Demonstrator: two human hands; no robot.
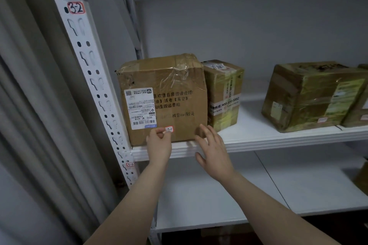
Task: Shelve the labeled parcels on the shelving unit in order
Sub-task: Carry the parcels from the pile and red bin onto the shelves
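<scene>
A large brown cardboard parcel (171, 93) stands at the left end of the white shelf (258, 137), with a white shipping label on its front. My left hand (158, 143) pinches a small red-edged sticker (169, 129) against the parcel's lower front. My right hand (212, 145) is spread open, its fingertips touching the parcel's lower right corner. Right behind that parcel is a smaller taped box (225, 93). A third taped parcel (310, 95) sits further right on the same shelf.
The white perforated upright (85, 65) on the left carries red-edged tags reading 3-2 (76, 7) and 3-3 (130, 164). A lower white shelf (229, 195) lies beneath. More boxes show at the far right edge (358, 113). A grey curtain hangs to the left.
</scene>
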